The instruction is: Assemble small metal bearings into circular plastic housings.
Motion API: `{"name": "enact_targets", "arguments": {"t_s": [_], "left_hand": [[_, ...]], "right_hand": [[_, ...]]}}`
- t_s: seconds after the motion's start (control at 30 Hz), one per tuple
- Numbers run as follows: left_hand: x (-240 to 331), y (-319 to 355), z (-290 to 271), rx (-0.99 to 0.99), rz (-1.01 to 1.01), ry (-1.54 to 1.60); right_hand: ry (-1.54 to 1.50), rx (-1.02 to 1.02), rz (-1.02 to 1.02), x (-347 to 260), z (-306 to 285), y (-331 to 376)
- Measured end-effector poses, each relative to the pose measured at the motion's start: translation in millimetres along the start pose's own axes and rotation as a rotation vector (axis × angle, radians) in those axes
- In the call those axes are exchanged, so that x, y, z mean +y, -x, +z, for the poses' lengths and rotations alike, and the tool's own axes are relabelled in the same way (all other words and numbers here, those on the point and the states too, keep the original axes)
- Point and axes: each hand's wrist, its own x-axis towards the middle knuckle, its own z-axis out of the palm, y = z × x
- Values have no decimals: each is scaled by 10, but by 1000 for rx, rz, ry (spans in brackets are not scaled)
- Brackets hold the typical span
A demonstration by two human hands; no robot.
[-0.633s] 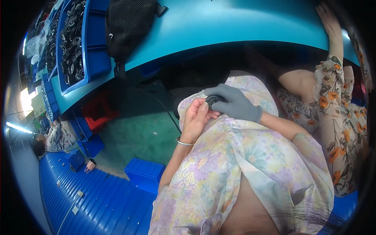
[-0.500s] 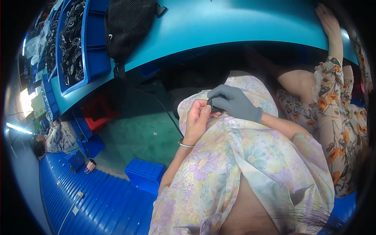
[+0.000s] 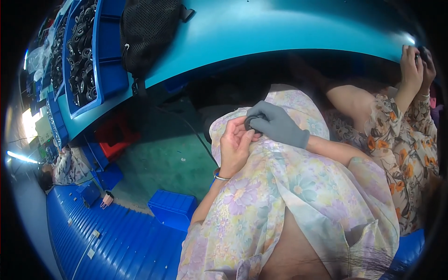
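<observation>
Above my lap I hold a small black wheel-like part [image 3: 249, 122] between both hands. My right hand [image 3: 280, 125], in a grey glove, is closed round it from the right, and its fingers cover much of the part. Bare and with a bangle at the wrist, my left hand [image 3: 235, 145] is closed at the part's left and lower side, thumb and fingertips against it. The part's far side is hidden.
On the turquoise table [image 3: 280, 28] stand a blue bin [image 3: 109, 56] full of black round parts and a black mesh bag [image 3: 151, 35]. Another blue bin [image 3: 172, 205] sits at lower left, near a red stool [image 3: 116, 140]. A co-worker's hands [image 3: 415, 70] are at the right.
The black part now shows more of its round face between my fingers, and my left fingers have shifted on it. The co-worker's hand has left the table and meets the other one.
</observation>
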Motion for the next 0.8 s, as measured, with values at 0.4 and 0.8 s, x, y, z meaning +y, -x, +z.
{"name": "enact_targets", "arguments": {"t_s": [0.4, 0.8], "left_hand": [[17, 5, 19, 30, 62, -311], [-21, -56, -205, -42, 3, 319]], "right_hand": [[13, -2, 32, -21, 9, 15], [360, -179, -396, -222, -119, -15]]}}
